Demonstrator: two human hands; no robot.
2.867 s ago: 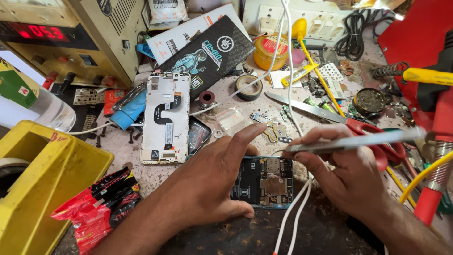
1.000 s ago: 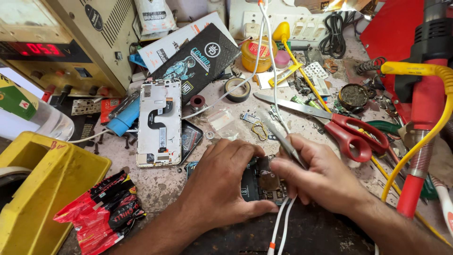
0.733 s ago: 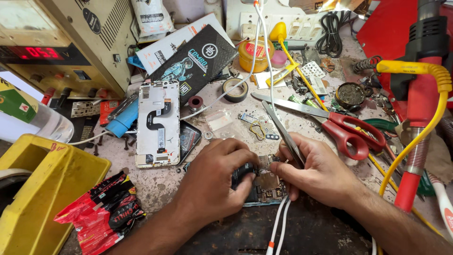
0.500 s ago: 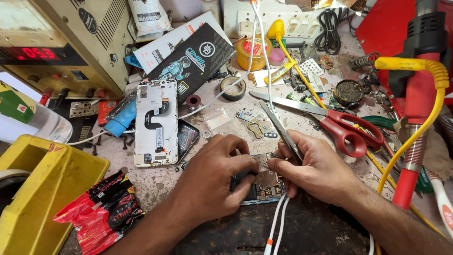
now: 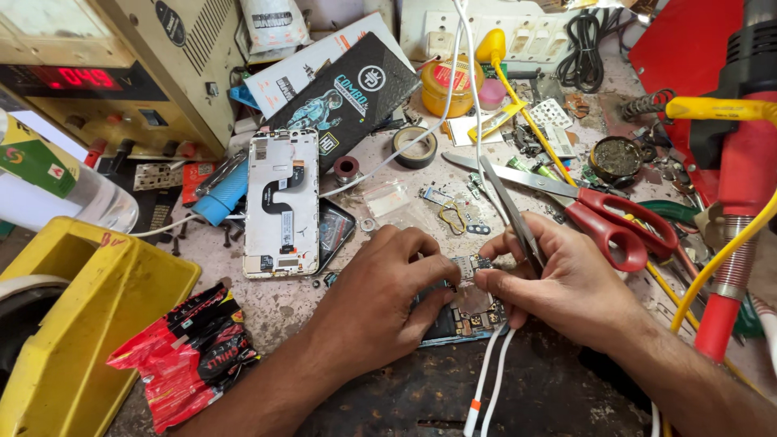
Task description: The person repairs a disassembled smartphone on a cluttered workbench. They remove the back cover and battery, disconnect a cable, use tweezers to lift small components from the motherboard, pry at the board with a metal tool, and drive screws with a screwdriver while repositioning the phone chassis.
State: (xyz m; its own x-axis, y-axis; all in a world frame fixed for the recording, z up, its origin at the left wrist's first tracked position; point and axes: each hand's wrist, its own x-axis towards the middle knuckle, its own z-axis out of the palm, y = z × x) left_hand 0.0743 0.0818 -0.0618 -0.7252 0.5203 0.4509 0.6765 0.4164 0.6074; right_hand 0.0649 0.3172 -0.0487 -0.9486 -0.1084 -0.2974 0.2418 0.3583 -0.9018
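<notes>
A phone circuit board [image 5: 468, 311] lies on the worn bench between my hands. My left hand [image 5: 380, 303] rests over its left side, fingertips pinching at a small part on the board's top edge. My right hand [image 5: 566, 283] holds metal tweezers [image 5: 510, 212], which stick up and away from me, while its thumb and forefinger press on the same small part. An opened white phone frame [image 5: 282, 202] lies to the left of my left hand.
Red-handled scissors [image 5: 595, 209] lie just beyond my right hand. A yellow bin [image 5: 89, 324] and a red foil packet [image 5: 186, 352] sit at the left. A power supply [image 5: 97, 73] stands at the back left, a red hot-air tool [image 5: 740, 170] at the right. White cables [image 5: 486, 380] run toward me.
My right hand swung the tweezers from level to upright and came in to the board. Both hands have closed together on the board's top edge and now stay there.
</notes>
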